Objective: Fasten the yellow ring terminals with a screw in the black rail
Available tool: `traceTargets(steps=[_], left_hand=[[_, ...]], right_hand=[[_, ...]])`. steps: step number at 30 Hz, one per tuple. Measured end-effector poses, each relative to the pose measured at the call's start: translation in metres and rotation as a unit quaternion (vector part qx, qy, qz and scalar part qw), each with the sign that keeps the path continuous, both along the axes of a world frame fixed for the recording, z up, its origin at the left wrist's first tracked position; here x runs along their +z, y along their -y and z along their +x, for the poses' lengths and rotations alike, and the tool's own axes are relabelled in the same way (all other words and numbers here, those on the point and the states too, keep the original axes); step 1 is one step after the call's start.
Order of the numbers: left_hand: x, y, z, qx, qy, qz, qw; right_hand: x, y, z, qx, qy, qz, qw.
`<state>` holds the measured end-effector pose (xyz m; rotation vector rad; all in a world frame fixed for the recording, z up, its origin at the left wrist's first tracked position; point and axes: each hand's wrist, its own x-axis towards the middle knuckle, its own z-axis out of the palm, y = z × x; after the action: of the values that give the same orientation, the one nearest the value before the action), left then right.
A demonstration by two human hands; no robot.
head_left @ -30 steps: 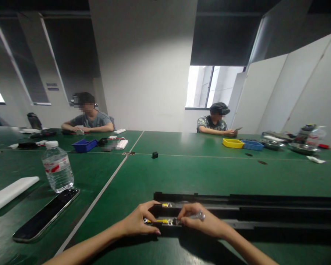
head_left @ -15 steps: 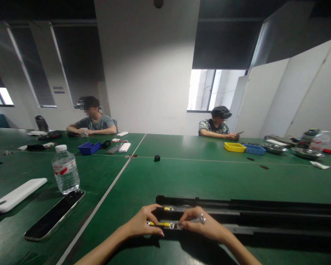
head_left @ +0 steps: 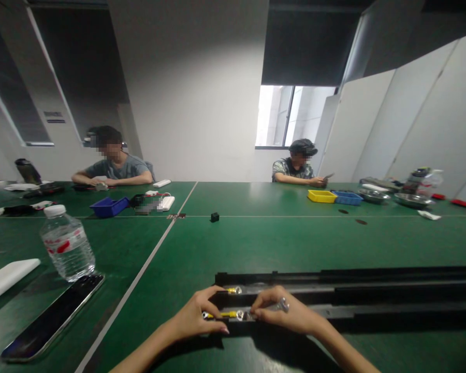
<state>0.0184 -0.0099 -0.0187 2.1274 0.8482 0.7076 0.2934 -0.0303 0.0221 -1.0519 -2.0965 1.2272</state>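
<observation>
A long black rail [head_left: 373, 290] lies across the green table [head_left: 256, 243] in front of me. My left hand [head_left: 196, 316] pinches a yellow-sleeved ring terminal [head_left: 227, 314] at the rail's left end. My right hand [head_left: 285, 313], with a ring on one finger, has its fingers curled and pinched at the metal end of that terminal, beside a small screw [head_left: 241, 314]. A second yellow terminal [head_left: 233, 290] sits on the rail just behind my fingers.
A water bottle [head_left: 67, 244], a black phone [head_left: 48, 324] and a white slab [head_left: 5, 280] lie at the left. Two people sit at the far side with blue [head_left: 108, 206] and yellow [head_left: 321, 196] bins. A small black block [head_left: 215, 217] sits mid-table.
The camera view shifted a little; both hands stay pinched at the rail's left end on the yellow terminal, with no clear movement of the parts.
</observation>
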Motion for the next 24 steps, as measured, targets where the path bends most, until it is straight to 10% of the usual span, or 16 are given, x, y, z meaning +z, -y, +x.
traceTargets(steps=[24], left_hand=[[0.0043, 0.0013, -0.0017, -0.027, -0.023, 0.034, 0.999]], right_hand=[[0.0019, 0.0040, 0.0047, 0.003, 0.048, 0.103, 0.993]])
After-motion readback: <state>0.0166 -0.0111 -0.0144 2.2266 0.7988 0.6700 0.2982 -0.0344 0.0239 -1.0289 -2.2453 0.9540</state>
